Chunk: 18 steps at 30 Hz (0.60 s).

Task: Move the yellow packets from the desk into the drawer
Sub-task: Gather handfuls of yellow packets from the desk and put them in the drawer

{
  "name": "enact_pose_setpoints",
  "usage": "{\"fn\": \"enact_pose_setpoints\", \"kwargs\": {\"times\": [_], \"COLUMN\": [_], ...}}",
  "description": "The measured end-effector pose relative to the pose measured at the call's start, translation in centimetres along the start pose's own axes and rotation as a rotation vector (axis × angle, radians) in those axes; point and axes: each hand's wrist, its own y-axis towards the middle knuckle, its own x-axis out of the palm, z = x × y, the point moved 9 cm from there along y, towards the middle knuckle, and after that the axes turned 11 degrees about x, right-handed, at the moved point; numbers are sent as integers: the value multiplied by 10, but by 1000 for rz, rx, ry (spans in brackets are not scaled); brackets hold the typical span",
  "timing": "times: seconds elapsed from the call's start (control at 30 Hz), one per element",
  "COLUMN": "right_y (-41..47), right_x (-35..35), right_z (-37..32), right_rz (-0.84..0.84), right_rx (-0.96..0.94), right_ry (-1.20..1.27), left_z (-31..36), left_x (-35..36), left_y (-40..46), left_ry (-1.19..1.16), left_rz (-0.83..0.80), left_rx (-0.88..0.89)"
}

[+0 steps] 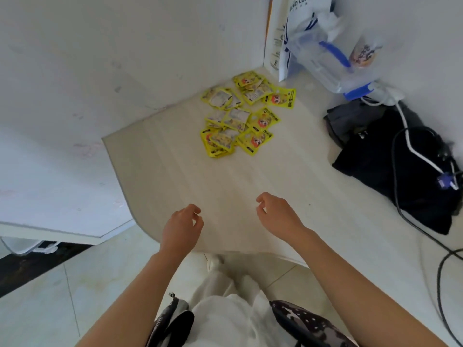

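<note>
1. The yellow packets (244, 113) are lying in a loose, overlapping heap on the far part of the desk (200, 176), near the white partition wall (112, 58) and well apart from both hands.
2. Some packets are showing a red cartoon face, others are lying with a pale printed side up.
3. The left hand (181, 227) is hovering over the near edge of the desk, fingers loosely curled and holding nothing.
4. The right hand (276, 214) is hovering just beside it, a little farther in, fingers likewise relaxed and holding nothing.
5. A white coffee paper bag (300, 21) is standing upright in the far corner, just beyond the heap.
6. A clear plastic bag (350, 51) with blue parts inside is leaning beside the paper bag.
7. A black bag (390, 156) is resting on the right side of the desk, with a white cable (411, 146) and a black cable (400, 209) trailing over it.
8. The person's pale trousers (233, 309) are showing below the desk edge, above a tiled floor (50, 296).
</note>
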Motion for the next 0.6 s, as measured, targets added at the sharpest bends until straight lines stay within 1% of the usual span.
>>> {"fn": "enact_pose_setpoints", "kwargs": {"times": [0.17, 0.33, 0.5, 0.6], "right_y": [48, 89, 122, 140], "right_x": [-15, -27, -36, -41], "right_z": [-21, -32, -26, -17], "right_rz": [-11, 0, 8, 3], "right_rx": [72, 198, 346, 443], "right_ry": [81, 180, 293, 341], "left_z": [-7, -15, -19, -16], "left_x": [-10, -18, -23, -24], "left_y": [68, 127, 181, 209], "left_ry": [-22, -64, -96, -121], "left_rz": [-44, -102, -136, -130], "left_rx": [11, -17, -38, -70]}}
